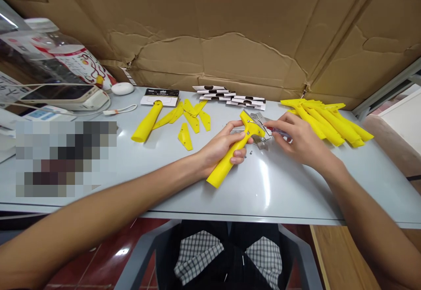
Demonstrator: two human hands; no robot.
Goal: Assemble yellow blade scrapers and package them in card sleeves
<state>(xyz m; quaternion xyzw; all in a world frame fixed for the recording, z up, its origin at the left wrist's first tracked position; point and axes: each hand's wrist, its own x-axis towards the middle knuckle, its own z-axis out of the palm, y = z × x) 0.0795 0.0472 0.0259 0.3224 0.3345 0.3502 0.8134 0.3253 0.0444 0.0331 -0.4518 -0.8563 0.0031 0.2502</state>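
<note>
My left hand (219, 150) is wrapped round a yellow scraper (221, 172), its wide head tilted up and to the right. Two small screws show on that head. Between the fingers of my right hand (301, 140) is a screwdriver (282, 133) with a partly see-through handle; its tip end points at the right side of the scraper head, and I cannot tell whether it touches. Metal plates (262, 144) lie behind and beneath the head, partly hidden. A few tiny screws (251, 152) rest on the table just below them.
Flat yellow pieces (185, 137) and another yellow scraper handle (143, 127) by a black-and-white card (160, 97) lie left. Folded cards (245, 100) sit at the back; yellow handles (324, 121) are piled right. A phone (62, 95), cable and bottle (79, 60) stand far left.
</note>
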